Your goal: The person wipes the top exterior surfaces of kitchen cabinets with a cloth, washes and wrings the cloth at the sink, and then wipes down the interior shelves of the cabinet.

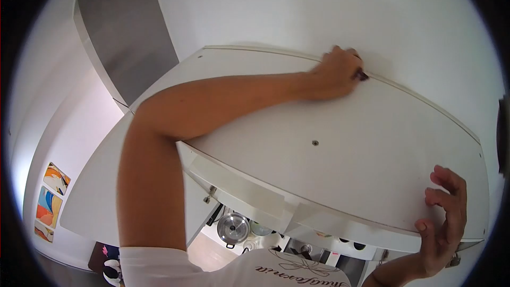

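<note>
My left hand (337,74) is closed at the back edge of the white cabinet top (265,122), close to the wall. A small dark thing (362,76) sticks out from its fingers; what it is cannot be made out. The left arm stretches across the panel from the left side. My right hand (446,218) is at the right end of the cabinet top, near its front edge. Its fingers are curved and apart, with nothing between them.
A white wall (329,16) rises behind the panel, and a grey panel (127,32) stands at the upper left. Open cabinet doors (101,191) hang in front. Far below are a lidded pot (232,228) and other kitchen items. Colourful pictures (49,204) hang at the left.
</note>
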Tool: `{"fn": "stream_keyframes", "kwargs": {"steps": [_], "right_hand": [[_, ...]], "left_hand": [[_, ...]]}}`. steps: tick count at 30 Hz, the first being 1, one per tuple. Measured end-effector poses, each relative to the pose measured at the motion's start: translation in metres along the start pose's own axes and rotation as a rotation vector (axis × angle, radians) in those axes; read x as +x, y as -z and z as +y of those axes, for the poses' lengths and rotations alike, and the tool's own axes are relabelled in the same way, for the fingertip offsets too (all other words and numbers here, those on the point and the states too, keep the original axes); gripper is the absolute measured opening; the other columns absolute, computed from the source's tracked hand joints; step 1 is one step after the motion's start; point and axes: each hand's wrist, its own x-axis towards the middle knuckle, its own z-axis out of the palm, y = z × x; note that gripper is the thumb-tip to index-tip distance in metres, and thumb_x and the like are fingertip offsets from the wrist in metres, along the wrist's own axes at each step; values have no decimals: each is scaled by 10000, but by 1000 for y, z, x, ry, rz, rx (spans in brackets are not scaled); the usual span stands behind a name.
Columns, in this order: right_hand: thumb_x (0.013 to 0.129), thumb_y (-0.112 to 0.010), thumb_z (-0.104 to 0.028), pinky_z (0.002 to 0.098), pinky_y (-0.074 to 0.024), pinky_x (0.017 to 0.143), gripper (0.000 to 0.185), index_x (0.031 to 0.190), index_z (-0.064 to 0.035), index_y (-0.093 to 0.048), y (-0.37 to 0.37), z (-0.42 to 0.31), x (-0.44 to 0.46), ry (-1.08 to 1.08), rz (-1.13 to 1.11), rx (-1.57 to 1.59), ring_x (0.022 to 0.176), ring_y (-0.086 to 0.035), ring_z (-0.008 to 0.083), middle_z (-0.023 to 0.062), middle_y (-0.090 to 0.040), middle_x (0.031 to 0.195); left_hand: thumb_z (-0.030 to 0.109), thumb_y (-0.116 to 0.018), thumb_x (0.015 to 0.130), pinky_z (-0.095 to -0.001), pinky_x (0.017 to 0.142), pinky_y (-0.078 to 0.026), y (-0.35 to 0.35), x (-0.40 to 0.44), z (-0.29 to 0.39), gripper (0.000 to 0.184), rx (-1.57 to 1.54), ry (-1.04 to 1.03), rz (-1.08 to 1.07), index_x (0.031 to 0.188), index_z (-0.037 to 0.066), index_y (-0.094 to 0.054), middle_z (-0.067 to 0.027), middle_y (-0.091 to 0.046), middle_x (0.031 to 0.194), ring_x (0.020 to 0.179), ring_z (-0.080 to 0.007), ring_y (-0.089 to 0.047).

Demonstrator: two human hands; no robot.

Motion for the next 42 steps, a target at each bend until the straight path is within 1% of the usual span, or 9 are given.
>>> {"fn": "stream_keyframes", "kwargs": {"steps": [13,17,20,23,29,33,37,39,42], "right_hand": [[767,-591,-417,424,-372,831,406,933,-46,-582,5,12,2,-10,-34,-7,967,-503,316,212,-515,1077],[777,-593,-411,382,-402,775,397,932,-46,-585,5,13,3,-19,-28,42,966,-507,292,198,-519,1078],[772,-607,-401,353,-418,736,390,925,-43,-584,2,9,2,-78,-8,101,959,-515,272,184,-521,1078],[740,-632,-333,357,-428,760,352,927,-37,-591,8,15,1,-96,-22,133,961,-531,261,174,-527,1075],[709,-663,-244,337,-452,752,299,882,-8,-603,4,-9,15,-148,11,261,901,-566,236,155,-561,1019],[803,-609,-286,287,-450,748,369,1069,-38,-549,15,-37,44,-281,-140,385,989,-538,199,104,-512,1144],[757,-660,-163,297,-451,831,438,1158,-46,-527,-12,-37,111,282,65,91,1033,-533,178,52,-527,1200],[741,-690,-427,588,-317,969,904,1413,-212,-125,-10,-64,136,159,-280,-168,1319,-194,306,66,-262,1374],[717,-723,-399,462,-358,982,906,1406,-223,-162,-54,-45,172,682,-203,407,1222,-360,298,89,-262,1364]], "left_hand": [[48,-513,668,-405,721,-449,115,-92,-155,184,513,422,-128,822,12,-608,-172,-579,838,801,-335,-562],[44,-558,640,-427,816,-455,182,-150,-219,290,750,817,-182,919,-18,-601,-208,-599,972,925,-365,-576],[79,-591,674,-436,840,-451,214,-164,-186,353,1087,1169,-366,1019,3,-575,-171,-608,992,943,-353,-579],[69,-588,717,-417,768,-492,236,-164,-174,281,1236,1127,-269,982,-23,-587,-172,-616,974,877,-323,-608],[134,-603,808,-265,647,-540,237,-85,-78,239,-628,1035,292,1008,3,-612,-88,-631,898,759,-179,-628],[111,-597,819,-276,704,-557,204,-53,-4,256,-953,885,204,1029,-35,-584,-106,-615,915,749,-174,-614],[110,-559,834,-265,755,-537,182,-36,26,243,-1216,734,20,1023,-43,-568,-106,-613,922,813,-172,-611],[114,-564,826,-326,704,-550,170,-26,43,249,-1439,551,-182,1025,-35,-584,-106,-630,954,810,-197,-625],[164,-526,873,-323,727,-552,159,-24,69,216,-1670,264,-262,977,-23,-556,-105,-619,926,817,-196,-622]]}}
